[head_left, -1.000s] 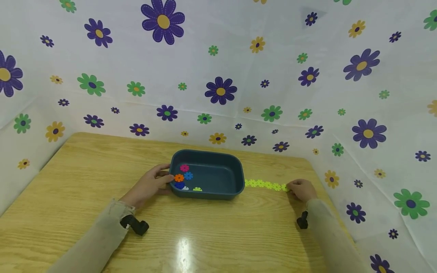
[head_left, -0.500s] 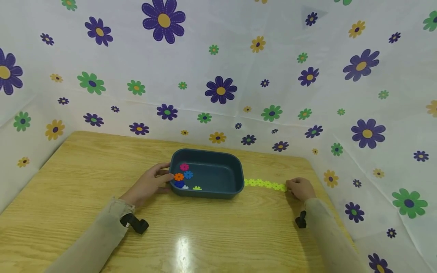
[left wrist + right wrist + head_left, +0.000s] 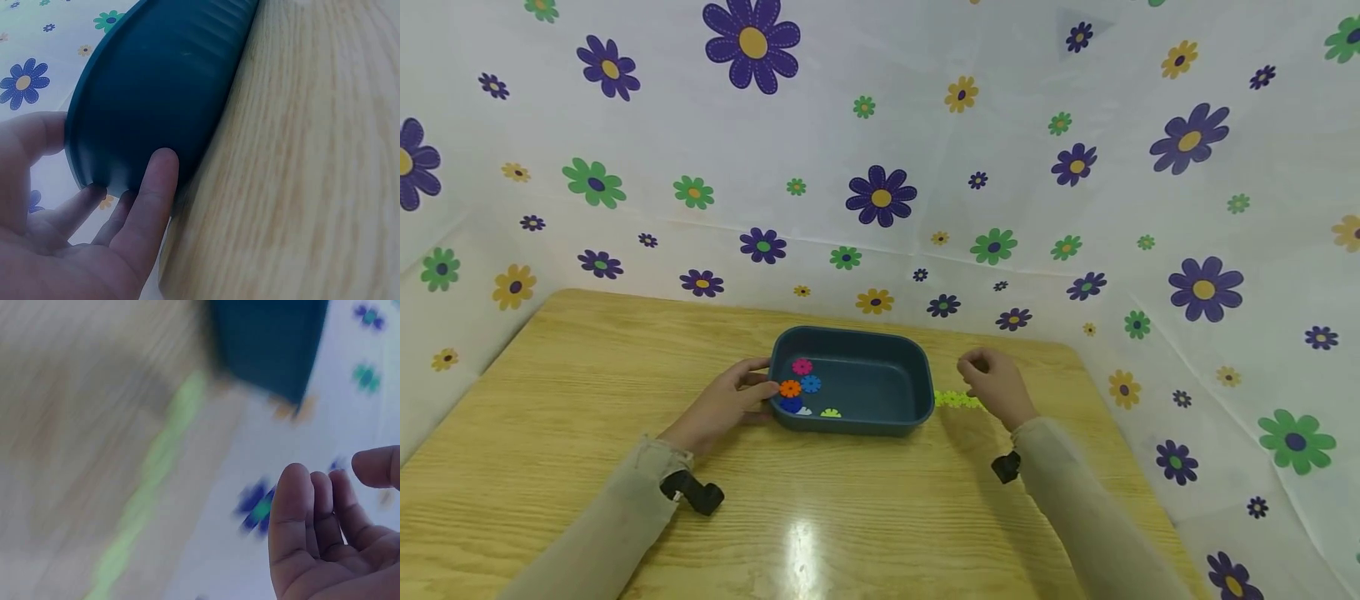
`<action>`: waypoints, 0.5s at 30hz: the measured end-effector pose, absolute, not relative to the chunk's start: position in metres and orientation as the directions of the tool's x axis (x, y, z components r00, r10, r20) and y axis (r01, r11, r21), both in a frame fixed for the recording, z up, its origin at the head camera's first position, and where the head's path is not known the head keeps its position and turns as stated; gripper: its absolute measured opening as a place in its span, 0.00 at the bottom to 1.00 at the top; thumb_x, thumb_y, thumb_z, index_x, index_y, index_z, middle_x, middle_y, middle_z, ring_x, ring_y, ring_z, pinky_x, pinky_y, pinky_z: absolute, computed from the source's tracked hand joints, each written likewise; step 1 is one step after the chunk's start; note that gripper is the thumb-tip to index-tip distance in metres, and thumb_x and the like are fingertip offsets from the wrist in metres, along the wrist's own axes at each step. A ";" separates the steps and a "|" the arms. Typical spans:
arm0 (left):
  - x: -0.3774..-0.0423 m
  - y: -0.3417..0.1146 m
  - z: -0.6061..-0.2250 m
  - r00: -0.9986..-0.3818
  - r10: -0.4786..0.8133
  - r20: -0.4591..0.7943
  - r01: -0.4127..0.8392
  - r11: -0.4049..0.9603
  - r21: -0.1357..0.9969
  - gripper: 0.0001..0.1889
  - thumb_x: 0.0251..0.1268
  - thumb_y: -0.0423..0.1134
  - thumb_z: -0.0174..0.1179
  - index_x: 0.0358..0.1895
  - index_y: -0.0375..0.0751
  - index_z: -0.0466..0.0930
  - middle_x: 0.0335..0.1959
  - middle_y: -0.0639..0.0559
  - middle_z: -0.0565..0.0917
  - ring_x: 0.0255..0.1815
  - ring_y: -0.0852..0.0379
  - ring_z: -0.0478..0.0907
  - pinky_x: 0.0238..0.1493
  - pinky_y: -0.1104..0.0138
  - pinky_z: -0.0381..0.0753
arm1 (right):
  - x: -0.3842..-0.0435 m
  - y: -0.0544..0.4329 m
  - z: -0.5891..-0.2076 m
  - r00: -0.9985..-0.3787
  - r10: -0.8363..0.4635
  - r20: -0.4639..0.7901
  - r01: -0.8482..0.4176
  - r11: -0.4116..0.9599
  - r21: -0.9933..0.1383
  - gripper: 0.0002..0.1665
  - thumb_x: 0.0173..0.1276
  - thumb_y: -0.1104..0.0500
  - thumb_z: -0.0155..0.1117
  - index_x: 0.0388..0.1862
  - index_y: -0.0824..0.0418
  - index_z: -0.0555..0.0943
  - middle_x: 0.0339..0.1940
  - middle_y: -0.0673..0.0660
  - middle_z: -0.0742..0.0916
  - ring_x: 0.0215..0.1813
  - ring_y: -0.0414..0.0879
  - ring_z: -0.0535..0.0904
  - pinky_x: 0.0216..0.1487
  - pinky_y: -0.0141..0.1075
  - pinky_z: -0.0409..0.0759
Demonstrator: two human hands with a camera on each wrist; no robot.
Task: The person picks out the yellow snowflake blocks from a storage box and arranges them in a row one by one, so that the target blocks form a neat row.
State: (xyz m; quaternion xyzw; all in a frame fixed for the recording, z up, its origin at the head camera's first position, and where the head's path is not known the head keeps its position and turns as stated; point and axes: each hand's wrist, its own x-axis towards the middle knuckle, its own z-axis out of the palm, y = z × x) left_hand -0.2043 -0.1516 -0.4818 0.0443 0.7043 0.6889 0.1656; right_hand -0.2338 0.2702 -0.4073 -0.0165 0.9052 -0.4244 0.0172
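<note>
A dark teal plastic bin (image 3: 850, 427) sits on the table. My left hand (image 3: 722, 408) grips its left end, the thumb over the rim and the fingers against the outer wall (image 3: 150, 94). Several flower-shaped building discs lie inside toward the left, among them a pink disc (image 3: 802, 367), an orange disc (image 3: 790, 389) and a light blue disc (image 3: 810, 384). Right of the bin, a row of yellow-green flower discs (image 3: 952, 399) runs along the table, partly hidden by my right hand (image 3: 1003, 390). That hand is raised over the row, thumb and fingers apart, holding nothing.
The wooden table (image 3: 850, 508) ends at a white cloth backdrop (image 3: 820, 142) printed with flowers, which rises behind and at both sides. Black wrist mounts (image 3: 703, 493) sit at both sleeve cuffs.
My right hand has let go of the far right end of the disc row and moved left and up toward the bin. The left hand stays on the bin.
</note>
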 end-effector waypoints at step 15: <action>-0.204 -0.152 -0.481 -0.938 0.300 -0.172 -0.168 0.038 0.985 0.36 0.79 0.45 0.60 0.82 0.41 0.55 0.70 0.30 0.68 0.57 0.43 0.81 0.57 0.54 0.86 | -0.226 0.155 -0.408 -0.936 -0.251 -0.247 -0.059 0.803 -0.593 0.20 0.78 0.45 0.59 0.55 0.58 0.82 0.50 0.55 0.86 0.48 0.49 0.82 0.53 0.49 0.83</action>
